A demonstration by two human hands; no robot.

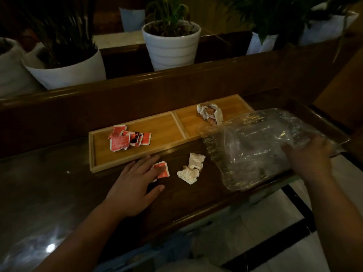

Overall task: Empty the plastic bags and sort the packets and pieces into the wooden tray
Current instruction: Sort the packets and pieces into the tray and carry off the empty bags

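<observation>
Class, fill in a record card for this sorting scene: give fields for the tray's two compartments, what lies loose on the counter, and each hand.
Left compartment: red packets in wooden tray
Right compartment: crumpled white pieces
Loose on counter: one red packet, white pieces
Left hand: fingers on the loose red packet
Right hand: grips clear plastic bag

A dark, polished wooden table [59,193] was seen carrying a two-compartment wooden tray [92,152] near its far edge. Just in front of the tray, a red packet [164,170] and crumpled white pieces [191,169] were laid directly on the wood, while clear plastic bags [245,154] were spread across the table's right end, overlapping the tray's right compartment.
</observation>
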